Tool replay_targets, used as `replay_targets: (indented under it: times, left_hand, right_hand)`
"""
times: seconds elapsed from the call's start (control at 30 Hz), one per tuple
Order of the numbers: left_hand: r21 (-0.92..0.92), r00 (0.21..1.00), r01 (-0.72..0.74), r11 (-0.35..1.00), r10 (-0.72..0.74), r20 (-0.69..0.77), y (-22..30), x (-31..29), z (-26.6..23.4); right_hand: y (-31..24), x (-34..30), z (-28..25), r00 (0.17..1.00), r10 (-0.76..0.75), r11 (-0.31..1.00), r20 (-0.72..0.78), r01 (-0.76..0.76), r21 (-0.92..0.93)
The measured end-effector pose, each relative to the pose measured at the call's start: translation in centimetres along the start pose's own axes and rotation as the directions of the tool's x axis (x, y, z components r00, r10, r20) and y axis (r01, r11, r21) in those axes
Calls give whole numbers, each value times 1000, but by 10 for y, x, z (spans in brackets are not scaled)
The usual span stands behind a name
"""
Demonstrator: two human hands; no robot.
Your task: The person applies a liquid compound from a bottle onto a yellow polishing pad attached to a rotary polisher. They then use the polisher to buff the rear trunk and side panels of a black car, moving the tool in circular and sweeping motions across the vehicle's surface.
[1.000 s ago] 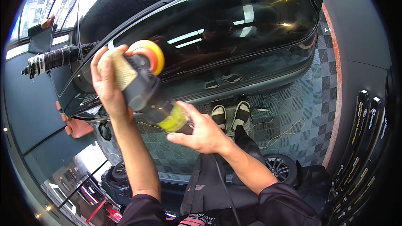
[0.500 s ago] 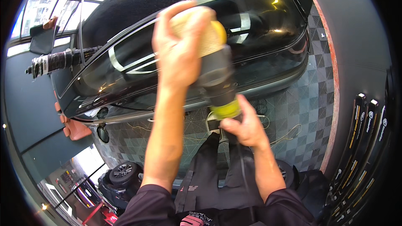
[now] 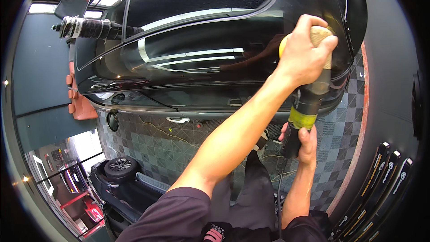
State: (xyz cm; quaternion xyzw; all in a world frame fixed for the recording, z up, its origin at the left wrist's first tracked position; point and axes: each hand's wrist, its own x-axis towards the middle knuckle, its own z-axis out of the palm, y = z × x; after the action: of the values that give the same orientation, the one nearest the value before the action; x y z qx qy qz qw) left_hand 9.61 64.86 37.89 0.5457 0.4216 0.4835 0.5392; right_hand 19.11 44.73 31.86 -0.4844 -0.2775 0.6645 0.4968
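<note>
A corded car polisher (image 3: 309, 101) with a black body, a lime-green band and a yellow pad stands against the glossy black car (image 3: 210, 69), near its right end. My left hand (image 3: 304, 56) is wrapped over the polisher's tan-covered head, fingers curled round it. Lower down, my right hand (image 3: 307, 145) grips the black rear handle just below the green band. From that handle a dark cord (image 3: 280, 192) runs down past my right forearm. The yellow pad (image 3: 283, 45) shows only at its left edge; its contact with the paint is mostly hidden by my hand.
Grey checkered floor tiles (image 3: 349, 116) lie beside the car, with a thin pale cord (image 3: 165, 132) across them. Behind me stands another dark vehicle with a spare wheel (image 3: 121, 168). Long black boxes (image 3: 380, 188) lean at the right wall. A black-wrapped cylinder (image 3: 96, 28) is at far left.
Both hands have moved the polisher to the right along the car, toward its right end. My view has shifted, and both hands keep their hold.
</note>
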Motion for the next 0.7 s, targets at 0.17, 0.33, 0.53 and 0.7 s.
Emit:
replay_targets:
  times: [0.17,0.33,0.53,0.7]
  left_hand:
    - [-35,998,-8,999,6,-67,2,-21,-88]
    - [-216,992,-2,976,-25,-123,11,-49,-184]
    - [-176,957,-114,978,61,-285,13,-74,-287]
    - [-146,936,-158,977,101,-336,16,-78,-343]
  right_hand:
    - [18,4,61,993,61,997,104,-65,30]
    - [45,16,126,977,104,994,186,-97,-47]
    - [63,37,205,946,137,978,293,-83,-189]
    - [67,52,242,917,182,930,354,-44,-364]
